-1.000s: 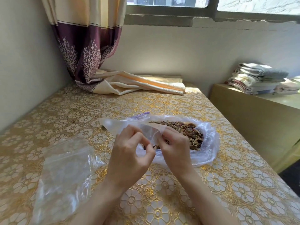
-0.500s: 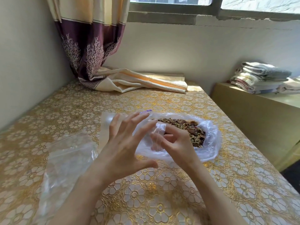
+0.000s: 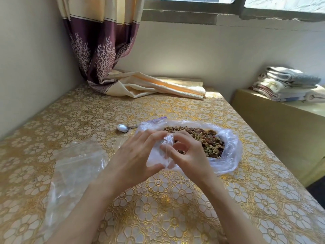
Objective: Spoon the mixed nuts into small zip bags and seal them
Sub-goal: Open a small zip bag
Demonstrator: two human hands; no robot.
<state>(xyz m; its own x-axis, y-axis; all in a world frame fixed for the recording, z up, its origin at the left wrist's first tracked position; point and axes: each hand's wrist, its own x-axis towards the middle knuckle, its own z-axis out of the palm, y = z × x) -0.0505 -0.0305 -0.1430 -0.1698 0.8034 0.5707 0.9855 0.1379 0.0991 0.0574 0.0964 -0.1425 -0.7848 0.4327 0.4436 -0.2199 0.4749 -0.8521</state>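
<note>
Holding a small zip bag (image 3: 159, 155) beside the nut-filled plastic bag (image 3: 228, 155).

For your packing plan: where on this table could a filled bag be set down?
Bare tablecloth lies near the front edge, and between the spoon and curtain. Crowded: both hands, left hand and right hand, hold a small bag beside the nut bag; empty bags on the left.

A tablecloth (image 3: 175, 199) with gold flower pattern covers the whole tabletop. At the far left corner a curtain (image 3: 100, 41), cream above and dark purple below with white branches, hangs down, and its cream end lies along the far edge. Right of the table, folded towels (image 3: 284, 83) lie on a low cabinet (image 3: 274, 131).
</note>
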